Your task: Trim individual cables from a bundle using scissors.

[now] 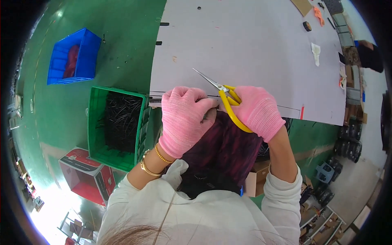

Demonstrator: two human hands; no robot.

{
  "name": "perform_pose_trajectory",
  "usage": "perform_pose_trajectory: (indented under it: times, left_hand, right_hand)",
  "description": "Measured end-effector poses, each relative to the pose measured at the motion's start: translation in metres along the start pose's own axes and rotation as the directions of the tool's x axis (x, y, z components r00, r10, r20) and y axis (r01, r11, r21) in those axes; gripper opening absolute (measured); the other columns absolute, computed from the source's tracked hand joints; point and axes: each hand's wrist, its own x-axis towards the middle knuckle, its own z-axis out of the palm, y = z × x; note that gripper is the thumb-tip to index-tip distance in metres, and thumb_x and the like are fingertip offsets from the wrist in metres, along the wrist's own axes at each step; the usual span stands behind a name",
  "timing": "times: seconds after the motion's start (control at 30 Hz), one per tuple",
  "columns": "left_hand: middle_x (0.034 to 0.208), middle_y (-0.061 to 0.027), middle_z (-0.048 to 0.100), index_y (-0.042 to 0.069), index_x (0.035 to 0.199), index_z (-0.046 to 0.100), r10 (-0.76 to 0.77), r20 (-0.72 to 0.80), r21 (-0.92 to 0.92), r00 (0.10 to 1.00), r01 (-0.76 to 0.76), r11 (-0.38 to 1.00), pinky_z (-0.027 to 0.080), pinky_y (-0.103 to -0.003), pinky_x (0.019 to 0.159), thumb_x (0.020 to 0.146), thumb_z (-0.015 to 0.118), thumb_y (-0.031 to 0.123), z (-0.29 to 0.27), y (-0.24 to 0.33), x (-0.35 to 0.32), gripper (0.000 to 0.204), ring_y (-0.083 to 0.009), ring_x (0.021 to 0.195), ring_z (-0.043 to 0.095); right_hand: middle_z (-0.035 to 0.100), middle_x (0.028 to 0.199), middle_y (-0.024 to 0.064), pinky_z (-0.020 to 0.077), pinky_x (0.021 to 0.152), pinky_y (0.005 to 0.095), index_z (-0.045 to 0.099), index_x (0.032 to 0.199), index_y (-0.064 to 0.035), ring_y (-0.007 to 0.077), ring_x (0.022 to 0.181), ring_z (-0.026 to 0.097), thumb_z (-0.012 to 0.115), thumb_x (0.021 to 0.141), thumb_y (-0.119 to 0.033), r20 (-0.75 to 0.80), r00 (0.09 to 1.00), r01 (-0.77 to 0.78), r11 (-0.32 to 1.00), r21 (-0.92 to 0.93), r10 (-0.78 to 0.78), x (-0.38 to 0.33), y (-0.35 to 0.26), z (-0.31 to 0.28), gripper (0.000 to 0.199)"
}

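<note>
At worktop (pixel 253 45) near edge: left hand (pixel 183 118) clenched, contents hidden; right hand (pixel 257 112) grips yellow-handled scissors (pixel 228 102); broad bare surface beyond.

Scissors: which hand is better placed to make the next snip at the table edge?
Right, probably. The right hand already grips the yellow-handled scissors, blades pointing over the table. The left hand is a closed fist beside them, seemingly pinching something hidden at the edge.

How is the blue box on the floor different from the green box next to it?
The blue box lies farther from the pink-gloved hands; the green box sits just beside the left hand. The blue box holds something red; the green box is full of thin black pieces. The green box looks bigger here. Both are open plastic bins on the green floor.
</note>
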Motion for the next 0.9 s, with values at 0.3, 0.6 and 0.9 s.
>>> perform_pose_trajectory:
  times: [0.3, 0.6, 0.9]
  left_hand:
    - [0.086, 0.0031, 0.063, 0.021, 0.084, 0.072, -0.004, 0.025, 0.013, 1.000, 0.004, 1.000, 0.042, -0.040, 0.075, 0.067, 0.078, 0.016, -0.0010, 0.0024, 0.0022, 0.018, -0.0241, 0.085, 0.058]
    - [0.087, 0.0034, 0.063, 0.021, 0.086, 0.073, 0.017, 0.041, -0.002, 0.999, -0.017, 1.000, 0.042, -0.040, 0.075, 0.068, 0.078, 0.016, -0.0013, 0.0009, 0.0040, 0.019, -0.0250, 0.085, 0.058]
    - [0.091, -0.0002, 0.063, 0.019, 0.088, 0.074, -0.059, 0.165, 0.016, 0.985, 0.057, 0.998, 0.043, -0.042, 0.081, 0.068, 0.078, 0.014, -0.0054, 0.0019, 0.0072, 0.022, -0.0263, 0.090, 0.058]
  right_hand:
    - [0.066, 0.079, 0.0207, 0.0520, 0.067, 0.0447, 0.066, 0.087, -0.0031, 0.0398, 0.077, 0.065, 0.064, 0.087, -0.039, -0.006, 1.000, 0.020, 1.000, -0.008, -0.021, -0.0032, 0.0007, -0.0002, 0.036]
    - [0.067, 0.080, 0.0199, 0.0530, 0.069, 0.0455, 0.067, 0.087, -0.0048, 0.0393, 0.079, 0.066, 0.064, 0.087, -0.040, -0.002, 1.000, 0.025, 1.000, -0.013, -0.025, -0.0027, 0.0016, 0.0010, 0.035]
    - [0.066, 0.078, 0.0188, 0.0523, 0.066, 0.0461, 0.067, 0.087, -0.0047, 0.0391, 0.076, 0.066, 0.067, 0.087, -0.040, -0.031, 0.999, 0.041, 0.999, 0.013, -0.041, -0.0054, 0.0057, 0.0052, 0.035]
